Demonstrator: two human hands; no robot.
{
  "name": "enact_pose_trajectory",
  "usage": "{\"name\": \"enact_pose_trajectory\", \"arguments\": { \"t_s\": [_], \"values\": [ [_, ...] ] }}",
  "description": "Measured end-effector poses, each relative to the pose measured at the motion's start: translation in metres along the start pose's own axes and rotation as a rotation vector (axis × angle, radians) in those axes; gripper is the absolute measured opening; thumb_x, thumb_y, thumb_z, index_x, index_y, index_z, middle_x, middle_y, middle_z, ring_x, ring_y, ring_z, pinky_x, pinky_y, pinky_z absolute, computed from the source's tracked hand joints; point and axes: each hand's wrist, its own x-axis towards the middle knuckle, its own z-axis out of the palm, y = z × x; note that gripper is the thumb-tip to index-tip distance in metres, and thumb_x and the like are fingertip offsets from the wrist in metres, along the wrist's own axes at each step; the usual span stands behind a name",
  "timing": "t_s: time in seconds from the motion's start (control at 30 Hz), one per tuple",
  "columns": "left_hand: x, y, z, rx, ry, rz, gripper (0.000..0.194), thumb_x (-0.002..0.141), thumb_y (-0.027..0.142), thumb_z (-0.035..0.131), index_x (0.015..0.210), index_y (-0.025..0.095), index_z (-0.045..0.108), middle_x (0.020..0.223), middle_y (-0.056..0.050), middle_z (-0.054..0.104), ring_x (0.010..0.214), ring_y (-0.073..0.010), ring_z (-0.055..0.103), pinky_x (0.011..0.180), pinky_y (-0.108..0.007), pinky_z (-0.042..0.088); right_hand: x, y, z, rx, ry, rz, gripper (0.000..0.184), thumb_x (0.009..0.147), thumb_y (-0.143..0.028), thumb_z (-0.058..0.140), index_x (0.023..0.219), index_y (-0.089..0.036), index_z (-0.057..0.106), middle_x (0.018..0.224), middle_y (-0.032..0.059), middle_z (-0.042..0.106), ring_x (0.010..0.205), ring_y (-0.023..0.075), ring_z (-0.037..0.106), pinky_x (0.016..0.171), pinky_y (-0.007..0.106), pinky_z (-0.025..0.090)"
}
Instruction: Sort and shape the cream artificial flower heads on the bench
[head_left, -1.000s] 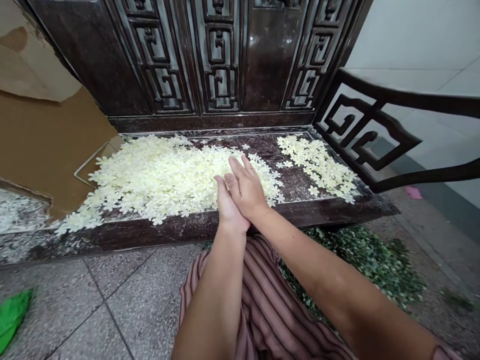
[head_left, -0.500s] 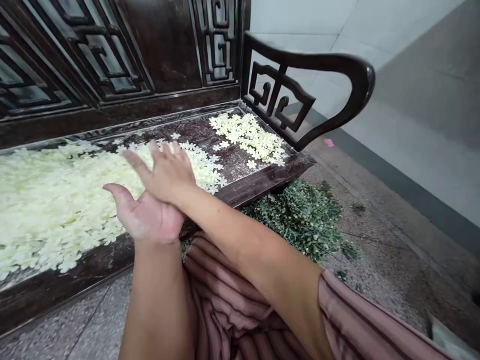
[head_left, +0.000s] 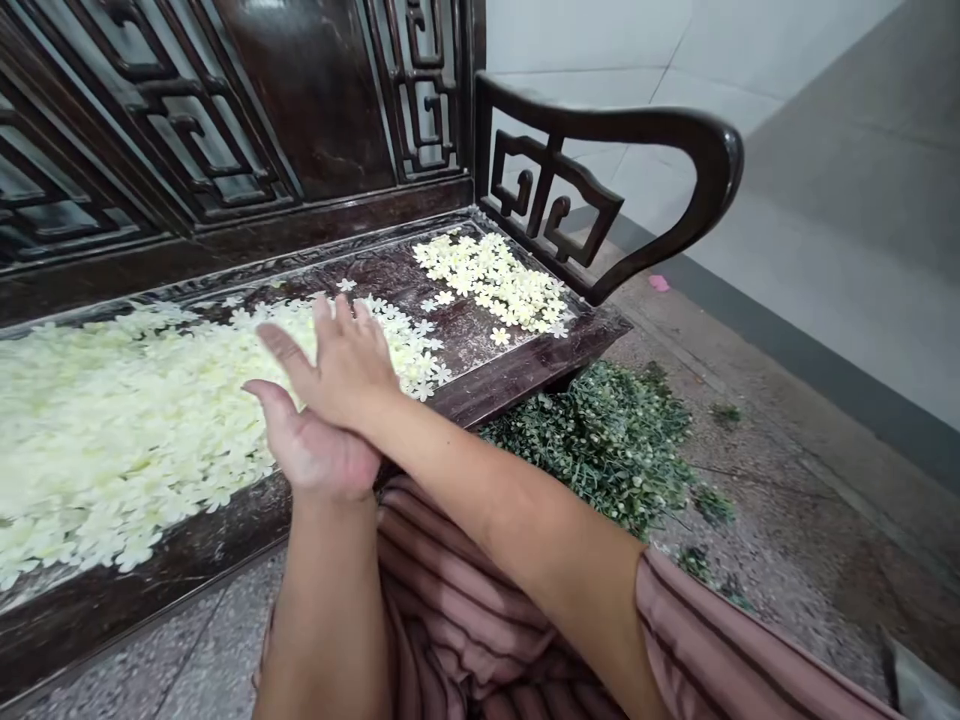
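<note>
My left hand (head_left: 322,450) is turned palm up at the bench's front edge, its thumb stretched out. Across it lies my right hand (head_left: 349,370), palm down with the fingers extended, touching the left palm and hiding the left fingers. No object shows in either hand; the space between the palms is hidden. Around and behind them spreads a large heap of pale yellow-white artificial flower heads (head_left: 180,420) on a dark wooden bench (head_left: 499,385). A smaller group of flower heads (head_left: 499,280) lies at the bench's right end.
A carved armrest (head_left: 720,170) closes the bench on the right, and a lattice backrest (head_left: 322,100) rises behind. Green artificial foliage (head_left: 615,450) is piled on the floor below the bench. A pink scrap (head_left: 658,283) lies near the wall.
Both hands, still laid together, have shifted slightly right in the picture. The view has also moved a little. The flower groups look the same.
</note>
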Motion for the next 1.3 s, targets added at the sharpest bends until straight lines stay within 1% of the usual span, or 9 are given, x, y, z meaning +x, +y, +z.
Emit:
{"name": "enact_pose_trajectory", "arguments": {
  "t_s": [0.03, 0.1, 0.27, 0.5, 0.63, 0.8, 0.97, 1.1, 1.3],
  "values": [
    [0.000, -0.001, 0.000, -0.021, -0.111, 0.074, 0.066, 0.084, 0.063, 0.005, 0.133, 0.036, 0.039, 0.144, 0.009, 0.038, 0.137, -0.0131, 0.023, 0.111, -0.031, 0.023, 0.009, 0.004, -0.001, 0.013, 0.054, -0.014, 0.091, 0.078, -0.072, 0.000, 0.145, -0.013, 0.018, 0.152, 0.0070, 0.019, 0.141, 0.0216, 0.003, 0.115, 0.041, 0.007],
    [0.001, -0.005, -0.003, -0.042, -0.201, 0.064, 0.065, 0.084, 0.064, 0.012, 0.133, 0.032, 0.040, 0.142, 0.004, 0.041, 0.138, -0.0148, 0.023, 0.110, -0.032, 0.026, 0.023, 0.012, 0.000, 0.027, 0.140, 0.004, 0.091, 0.080, -0.068, -0.004, 0.142, -0.009, 0.025, 0.151, 0.0103, 0.022, 0.141, 0.0225, 0.005, 0.114, 0.040, 0.007],
    [0.009, -0.011, -0.016, -0.136, -0.146, 0.005, 0.073, 0.081, 0.068, 0.023, 0.132, 0.020, 0.042, 0.138, -0.009, 0.046, 0.136, -0.0218, 0.027, 0.108, -0.037, 0.029, 0.038, 0.025, 0.005, 0.016, 0.182, 0.060, 0.086, 0.084, -0.064, -0.001, 0.139, -0.007, 0.032, 0.148, 0.0133, 0.029, 0.140, 0.0253, 0.010, 0.112, 0.044, 0.008],
    [0.011, -0.010, -0.019, -0.167, -0.070, -0.030, 0.074, 0.082, 0.067, 0.025, 0.127, 0.013, 0.047, 0.133, -0.014, 0.051, 0.132, -0.0244, 0.035, 0.106, -0.039, 0.033, 0.047, 0.027, 0.007, 0.052, 0.365, -0.048, 0.086, 0.085, -0.063, -0.001, 0.132, -0.007, 0.043, 0.142, 0.0148, 0.039, 0.138, 0.0280, 0.018, 0.112, 0.048, 0.011],
    [0.012, -0.008, -0.027, -0.167, 0.012, 0.031, 0.067, 0.084, 0.064, 0.025, 0.127, 0.019, 0.048, 0.134, -0.008, 0.050, 0.132, -0.0231, 0.036, 0.108, -0.038, 0.030, 0.016, 0.012, 0.017, 0.067, 0.246, -0.279, 0.082, 0.084, -0.065, 0.003, 0.138, -0.013, 0.036, 0.146, 0.0090, 0.035, 0.140, 0.0245, 0.010, 0.112, 0.048, 0.014],
    [0.015, -0.007, -0.041, -0.154, 0.024, 0.032, 0.056, 0.086, 0.059, 0.024, 0.130, 0.031, 0.044, 0.142, -0.001, 0.042, 0.132, -0.0227, 0.035, 0.108, -0.043, 0.029, -0.017, -0.009, 0.020, 0.122, 0.080, -0.255, 0.081, 0.083, -0.066, 0.006, 0.143, -0.014, 0.022, 0.151, 0.0085, 0.021, 0.141, 0.0240, 0.003, 0.113, 0.047, 0.014],
    [0.022, -0.009, -0.044, -0.135, 0.080, -0.084, 0.064, 0.086, 0.059, 0.021, 0.134, 0.019, 0.037, 0.144, -0.012, 0.036, 0.132, -0.0229, 0.035, 0.105, -0.039, 0.034, -0.038, -0.026, 0.017, 0.221, -0.081, -0.428, 0.078, 0.083, -0.067, 0.008, 0.146, -0.021, 0.008, 0.153, 0.0033, 0.015, 0.141, 0.0211, -0.001, 0.113, 0.048, 0.014],
    [0.014, 0.001, -0.038, -0.176, -0.119, -0.011, 0.065, 0.087, 0.057, 0.025, 0.131, 0.012, 0.040, 0.134, -0.016, 0.048, 0.126, -0.0232, 0.044, 0.102, -0.037, 0.037, -0.028, -0.034, 0.018, 0.192, 0.008, -0.304, 0.082, 0.083, -0.067, 0.006, 0.146, -0.015, 0.009, 0.153, 0.0073, 0.015, 0.141, 0.0222, -0.002, 0.113, 0.048, 0.012],
    [0.003, 0.015, -0.034, -0.161, -0.123, 0.060, 0.067, 0.083, 0.065, 0.021, 0.132, 0.024, 0.042, 0.137, -0.008, 0.047, 0.130, -0.0268, 0.038, 0.104, -0.044, 0.034, 0.020, -0.019, 0.016, -0.073, 0.092, -0.259, 0.089, 0.080, -0.071, 0.008, 0.144, -0.010, 0.019, 0.153, 0.0103, 0.015, 0.140, 0.0271, -0.006, 0.113, 0.049, 0.000]
  ]
}}
